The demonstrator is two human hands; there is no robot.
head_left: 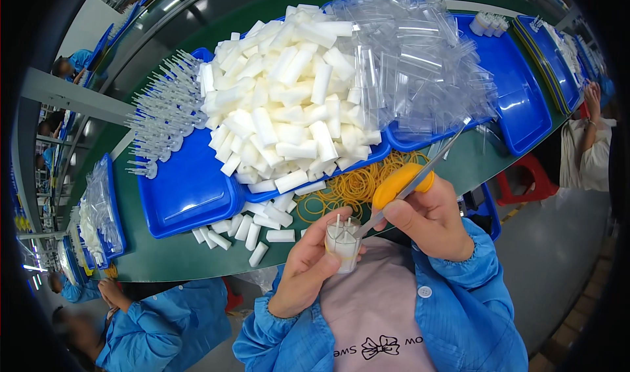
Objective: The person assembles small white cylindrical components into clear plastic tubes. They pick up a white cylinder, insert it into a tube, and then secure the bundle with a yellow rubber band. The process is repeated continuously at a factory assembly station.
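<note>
My left hand (308, 264) grips a small bundle of clear tubes with white sticks (343, 241), held upright close to my chest. My right hand (430, 218) holds scissors with yellow handles (401, 183); the metal blades reach up and to the right, and the scissors touch the top of the bundle. Both sleeves are blue. Just beyond my hands a pile of yellow rubber bands (351, 187) lies on the green table (170, 254).
A blue tray (187, 195) carries a heap of white foam pieces (282, 103) and upright clear stick parts (164, 109). Clear plastic sleeves (420, 57) are piled on another blue tray (518, 103). Loose foam pieces (252, 231) lie on the table. Other workers sit left and right.
</note>
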